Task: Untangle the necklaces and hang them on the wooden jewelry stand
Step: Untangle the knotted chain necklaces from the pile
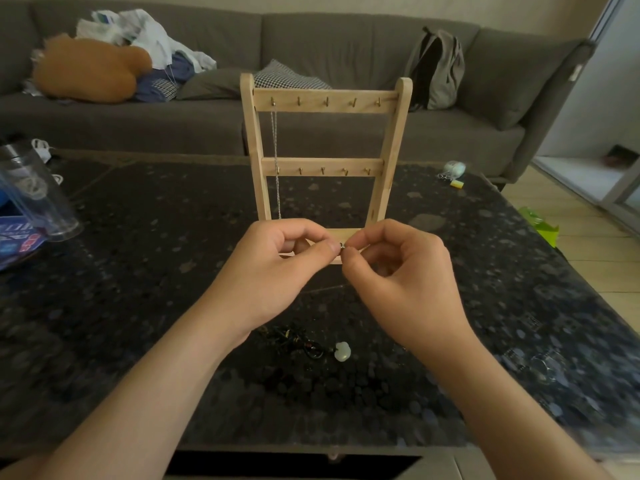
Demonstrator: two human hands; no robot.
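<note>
Dark speckled table [138,254] fills the space before me, and a grey sofa [311,133] stands behind it. On the table, straight ahead of me, is the wooden jewelry stand [322,102]. 1 silver chain [276,161] hangs from the leftmost of the 5 hooks on its top rail, and the other 4 hooks carry nothing.

I hold my left hand [277,271] and my right hand [398,271] together in front of the base of the stand. Each one pinches the same small clasp [341,245] between thumb and forefinger, and the other fingers are curled in. A thin strand [323,289] seems to run from the clasp down toward me, but it is too faint to be sure.

The tangled necklaces [294,341] lie on the table below my wrists, with a pale pendant [342,351] just beside them on the right.

I think I am working on the clasp of 1 necklace. The next free hook [299,102] is up and away from the clasp, a little to the left, so my left hand is nearer to it. The necklace must rise clear of the heap first.
</note>
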